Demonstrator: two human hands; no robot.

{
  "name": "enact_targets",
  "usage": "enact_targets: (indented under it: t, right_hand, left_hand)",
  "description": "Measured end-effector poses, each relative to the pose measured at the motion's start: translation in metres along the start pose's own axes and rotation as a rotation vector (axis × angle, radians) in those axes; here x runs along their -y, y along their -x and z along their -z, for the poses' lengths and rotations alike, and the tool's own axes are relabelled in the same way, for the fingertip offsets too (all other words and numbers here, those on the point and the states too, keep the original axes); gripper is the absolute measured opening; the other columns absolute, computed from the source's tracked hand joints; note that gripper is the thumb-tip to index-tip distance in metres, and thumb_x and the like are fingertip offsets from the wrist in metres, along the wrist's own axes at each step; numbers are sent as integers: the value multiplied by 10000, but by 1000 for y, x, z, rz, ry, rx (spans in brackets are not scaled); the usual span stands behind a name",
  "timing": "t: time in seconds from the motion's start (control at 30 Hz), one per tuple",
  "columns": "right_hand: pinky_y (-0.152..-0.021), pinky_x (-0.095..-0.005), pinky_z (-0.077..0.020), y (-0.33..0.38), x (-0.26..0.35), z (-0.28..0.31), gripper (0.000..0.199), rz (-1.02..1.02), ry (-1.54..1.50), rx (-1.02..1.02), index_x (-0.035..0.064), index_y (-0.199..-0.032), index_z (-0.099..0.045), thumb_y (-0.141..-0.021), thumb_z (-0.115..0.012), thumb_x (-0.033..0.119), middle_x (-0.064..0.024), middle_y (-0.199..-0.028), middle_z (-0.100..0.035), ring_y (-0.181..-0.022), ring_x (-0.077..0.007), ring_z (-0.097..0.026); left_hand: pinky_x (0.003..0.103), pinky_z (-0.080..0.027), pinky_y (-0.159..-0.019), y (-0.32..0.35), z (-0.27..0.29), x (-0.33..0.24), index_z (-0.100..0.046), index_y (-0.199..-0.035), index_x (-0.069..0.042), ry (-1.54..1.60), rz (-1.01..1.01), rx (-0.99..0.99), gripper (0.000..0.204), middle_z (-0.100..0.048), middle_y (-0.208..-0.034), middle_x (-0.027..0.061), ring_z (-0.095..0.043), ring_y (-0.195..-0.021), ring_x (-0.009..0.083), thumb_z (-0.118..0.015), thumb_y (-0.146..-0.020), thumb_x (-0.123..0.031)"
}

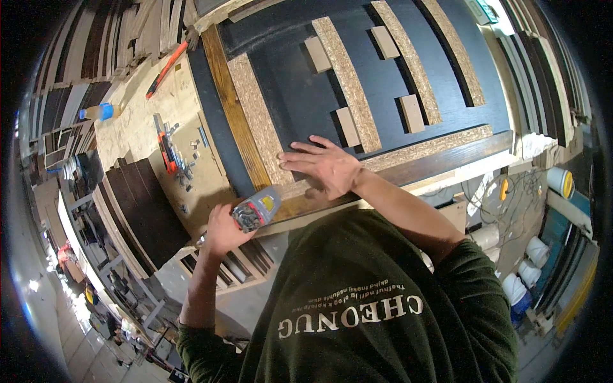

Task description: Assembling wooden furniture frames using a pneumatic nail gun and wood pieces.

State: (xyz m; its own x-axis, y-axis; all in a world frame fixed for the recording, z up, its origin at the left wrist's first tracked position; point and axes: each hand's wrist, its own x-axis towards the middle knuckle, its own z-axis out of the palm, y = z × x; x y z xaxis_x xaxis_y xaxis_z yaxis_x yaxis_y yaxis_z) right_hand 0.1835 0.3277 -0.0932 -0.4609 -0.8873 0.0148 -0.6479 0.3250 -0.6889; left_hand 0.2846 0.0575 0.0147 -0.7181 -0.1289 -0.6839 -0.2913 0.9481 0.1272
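Note:
My left hand (223, 233) grips a grey staple gun (263, 205) with red and yellow markings. Its nose rests at or just above the near left corner of a wooden frame; contact cannot be made out. Fingers spread, my right hand (332, 169) lies flat by that corner, its fingertips on the end of a chipboard strip (258, 115). A second chipboard strip (434, 147) runs along the near stained wooden rail (460, 157). Both lie on a black panel (281, 83). More chipboard strips (348, 83) stand across the panel, with small pale blocks (412, 113) beside them.
On the plywood bench (137, 80) at left lie a red-handled hammer (167, 69), red-and-black pliers (167, 152), scattered metal pieces (187, 167) and a blue-labelled bottle (100, 113). Dark boards (145, 203) are stacked nearer me. White buckets (538, 251) and cables stand at right.

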Motion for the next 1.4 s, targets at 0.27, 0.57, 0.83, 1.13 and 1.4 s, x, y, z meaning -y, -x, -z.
enact_targets:
  t: [0.27, 0.57, 0.83, 1.13, 1.4]
  right_hand:
    - [-1132, -487, -181, -1, 0, 0, 761, 0, -6, -4, 138, -1362, -430, -673, -669, 354, -33, -1476, -350, -1376, -246, -296]
    - [-1138, -484, -179, 2, -3, -5, 773, 7, 33, -15, 162, -1364, -433, -657, -685, 350, -10, -1484, -339, -1378, -230, -293]
    - [-1140, -486, -168, 1, -1, -1, 755, -7, 27, 11, 162, -1357, -449, -675, -692, 374, -15, -1481, -346, -1385, -218, -280]
    - [-1149, -464, -168, 1, -1, -2, 762, -35, -8, 22, 185, -1362, -440, -665, -712, 331, 8, -1483, -337, -1381, -214, -283]
    - [-1142, -471, -167, 2, -4, -2, 757, -4, -17, -4, 164, -1360, -448, -673, -696, 365, -12, -1473, -358, -1377, -220, -296]
  left_hand:
    - [434, -436, -925, -1, 5, -15, -534, -1067, 100, 77, -42, 2, 735, -540, -1063, 277, -533, -1041, 404, -817, -581, -372]
    - [434, -441, -897, -2, 4, -18, -611, -1133, -70, 54, -78, -38, 595, -600, -1027, 195, -551, -989, 379, -777, -604, -287]
    - [435, -452, -885, -5, -6, -18, -622, -1114, -52, 41, -123, -105, 593, -615, -977, 211, -558, -979, 382, -781, -595, -292]
    - [443, -457, -867, 5, 2, -32, -636, -1099, -77, 37, -124, -103, 542, -636, -964, 202, -576, -934, 375, -772, -613, -273]
    - [424, -476, -827, -2, -5, -39, -629, -1024, -6, 6, -152, -140, 503, -624, -965, 225, -589, -936, 379, -770, -638, -297]
